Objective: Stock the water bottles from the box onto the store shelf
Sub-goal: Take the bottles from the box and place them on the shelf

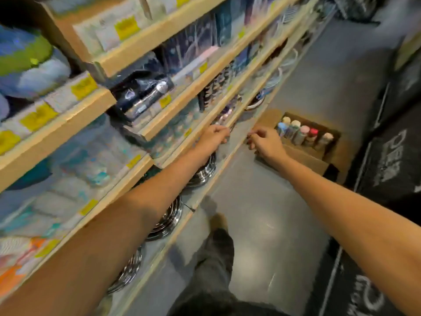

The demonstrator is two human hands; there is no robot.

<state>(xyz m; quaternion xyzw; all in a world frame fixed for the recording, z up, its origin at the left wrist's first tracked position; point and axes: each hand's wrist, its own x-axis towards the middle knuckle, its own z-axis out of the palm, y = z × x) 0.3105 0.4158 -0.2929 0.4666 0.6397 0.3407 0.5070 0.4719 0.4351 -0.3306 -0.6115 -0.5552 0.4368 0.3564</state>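
Shelf (127, 181) at far left, packed with blurred goods. Left hand (213, 139) at a shelf edge, fingers curled; too blurred to tell if gripping anything. Right hand (265, 142) near it, loosely curled, empty. Rightmost, water bottles (303, 134) upright inside open cardboard box (305, 159) on the floor (262, 201).

**Head view: one wide-angle camera, worn on your head, facing forward and down the aisle.**
You look steeply down from your own head height. Your forearms enter from the bottom corners and meet near mid-frame at the left hand (214, 138) and right hand (267, 143). The shelves (68, 124) run close along the left and recede to the upper right, bowed and tilted by the lens. The floor (262, 213) fills the centre, and the box (305, 157) lies just beyond your right hand. Motion blur softens the near shelf contents.
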